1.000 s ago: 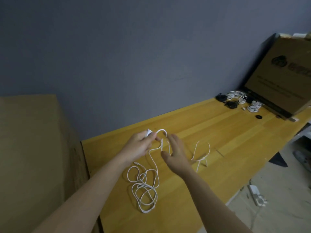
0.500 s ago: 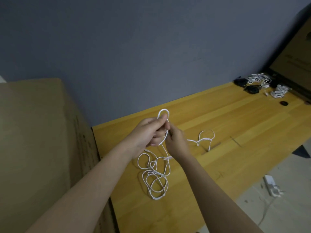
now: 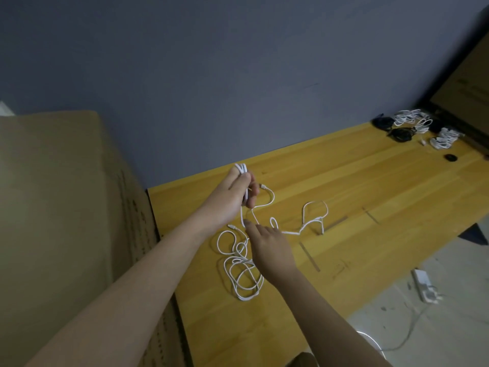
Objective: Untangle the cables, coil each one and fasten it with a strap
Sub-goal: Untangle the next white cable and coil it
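Observation:
A long white cable point(image 3: 242, 271) lies in a loose tangle on the yellow wooden table point(image 3: 357, 186). My left hand point(image 3: 235, 193) grips a short folded bundle of that cable, and its loops stick out above my fist. A free plug end curls out to the right of the fist. My right hand point(image 3: 267, 243) hovers lower, fingers extended over the strand that hangs from my left hand; whether it touches the strand is unclear. More of the cable trails right in an arch point(image 3: 315, 215).
Several coiled white and black cables point(image 3: 412, 127) lie at the table's far right, beside a leaning cardboard board point(image 3: 465, 83). A small black round thing point(image 3: 265, 157) sits near them. A large cardboard box point(image 3: 60, 207) stands on the left. A white power strip point(image 3: 423, 286) lies on the floor.
My right hand has let go near my left hand and dropped down toward the hanging strand. My left hand now holds a folded bundle instead of one loop.

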A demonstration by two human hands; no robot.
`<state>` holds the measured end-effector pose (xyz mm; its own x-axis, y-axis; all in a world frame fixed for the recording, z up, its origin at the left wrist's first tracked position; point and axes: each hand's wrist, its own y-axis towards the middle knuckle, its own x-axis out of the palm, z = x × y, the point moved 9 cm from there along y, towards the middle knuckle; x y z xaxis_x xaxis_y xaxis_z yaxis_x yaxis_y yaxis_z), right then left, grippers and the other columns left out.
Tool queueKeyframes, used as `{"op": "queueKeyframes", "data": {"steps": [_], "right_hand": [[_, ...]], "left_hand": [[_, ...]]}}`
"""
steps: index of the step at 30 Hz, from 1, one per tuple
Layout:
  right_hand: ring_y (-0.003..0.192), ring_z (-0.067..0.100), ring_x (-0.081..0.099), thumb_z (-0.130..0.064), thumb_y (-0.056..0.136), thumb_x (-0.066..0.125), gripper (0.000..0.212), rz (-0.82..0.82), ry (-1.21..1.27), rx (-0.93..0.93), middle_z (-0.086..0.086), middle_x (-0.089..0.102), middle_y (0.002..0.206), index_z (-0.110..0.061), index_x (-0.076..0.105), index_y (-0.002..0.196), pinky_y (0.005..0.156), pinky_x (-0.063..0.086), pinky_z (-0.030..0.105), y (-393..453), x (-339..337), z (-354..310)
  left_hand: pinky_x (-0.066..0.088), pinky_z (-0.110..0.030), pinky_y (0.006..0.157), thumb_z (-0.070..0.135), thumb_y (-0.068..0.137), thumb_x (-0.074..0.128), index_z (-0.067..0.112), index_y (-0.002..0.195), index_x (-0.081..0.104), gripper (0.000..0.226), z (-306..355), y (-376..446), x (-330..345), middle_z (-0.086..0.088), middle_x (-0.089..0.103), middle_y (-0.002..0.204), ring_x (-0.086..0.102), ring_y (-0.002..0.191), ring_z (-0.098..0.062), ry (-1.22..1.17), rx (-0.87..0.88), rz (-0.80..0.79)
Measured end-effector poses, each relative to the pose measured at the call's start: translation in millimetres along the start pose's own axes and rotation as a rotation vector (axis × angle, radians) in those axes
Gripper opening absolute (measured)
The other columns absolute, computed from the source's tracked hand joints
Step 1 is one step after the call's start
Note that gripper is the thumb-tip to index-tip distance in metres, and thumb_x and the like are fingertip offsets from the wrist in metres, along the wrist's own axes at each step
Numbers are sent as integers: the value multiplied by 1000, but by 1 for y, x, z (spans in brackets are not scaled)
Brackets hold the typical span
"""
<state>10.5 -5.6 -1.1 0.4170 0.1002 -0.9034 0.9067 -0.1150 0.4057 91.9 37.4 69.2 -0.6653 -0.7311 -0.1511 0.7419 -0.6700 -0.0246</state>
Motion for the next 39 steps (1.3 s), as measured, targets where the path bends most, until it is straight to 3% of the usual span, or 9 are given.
{"op": "queueKeyframes", "data": {"steps": [7, 11, 13, 17, 21, 25, 28, 32, 39], "right_hand": [[64, 22, 44, -6, 87, 58, 23, 319, -82, -271, 1, 51, 67, -12, 57, 109, 61, 33, 33, -8, -64, -31], [64, 25, 48, -10, 87, 64, 5, 367, -79, -181, 3, 54, 66, -11, 64, 92, 56, 43, 37, -10, -77, 1], [66, 27, 53, -16, 90, 57, 13, 356, -41, -124, 3, 59, 69, -9, 68, 91, 58, 43, 37, -9, -75, 17], [79, 23, 50, -33, 89, 57, 24, 359, 13, 39, 0, 63, 76, -14, 71, 86, 67, 36, 34, -3, -71, 50], [86, 19, 48, -44, 79, 61, 33, 242, 224, 152, 3, 59, 91, -14, 71, 85, 71, 39, 30, -4, -49, 72], [74, 5, 57, -48, 77, 71, 25, 94, 636, 329, -12, 60, 81, -25, 69, 86, 67, 46, 27, -17, -28, 77], [61, 8, 48, -30, 80, 75, 13, 180, 799, 439, -6, 55, 68, -38, 68, 87, 62, 41, 28, -27, -35, 77], [69, 11, 56, -13, 87, 68, 13, 314, 955, 593, 12, 63, 76, -23, 74, 91, 67, 43, 19, -39, -50, 89], [77, 9, 63, -20, 91, 65, 15, 301, 852, 942, 4, 72, 86, -11, 75, 96, 70, 44, 24, -61, -22, 134]], "left_hand": [[55, -32, 72, 25, 104, 27, 18, 87, 34, 20, -2, -7, 9, -1, 64, 89, 66, 72, -9, 351, 99, -33], [52, -44, 67, 33, 103, 27, 18, 91, 32, 20, -13, -10, 10, -4, 67, 89, 64, 70, -28, 747, 77, -57], [47, -40, 65, 32, 103, 27, 16, 91, 30, 20, -12, -12, 14, -6, 61, 90, 59, 73, -30, 809, 45, -82], [31, -35, 60, 39, 101, 35, 14, 83, 33, 31, -11, -19, 32, 1, 49, 78, 49, 73, -24, 819, 5, -236], [32, -32, 56, 61, 85, 55, 17, 87, 56, 45, -15, -21, 38, 9, 48, 68, 48, 64, -9, 901, -25, -309], [32, -33, 56, 49, 92, 53, 16, 78, 51, 36, -15, -17, 22, 4, 48, 65, 55, 73, -25, 969, 13, -185], [32, -32, 57, 46, 95, 50, 15, 77, 50, 35, -11, -15, 6, 0, 53, 70, 58, 76, -29, 959, 11, -39], [32, -33, 57, 42, 97, 47, 11, 83, 56, 35, -6, -12, -15, -4, 57, 73, 59, 77, -31, 889, -28, 120], [32, -34, 58, 37, 99, 45, 14, 77, 42, 32, 10, -16, -15, -3, 49, 74, 56, 78, -36, 854, 61, 295]]}}
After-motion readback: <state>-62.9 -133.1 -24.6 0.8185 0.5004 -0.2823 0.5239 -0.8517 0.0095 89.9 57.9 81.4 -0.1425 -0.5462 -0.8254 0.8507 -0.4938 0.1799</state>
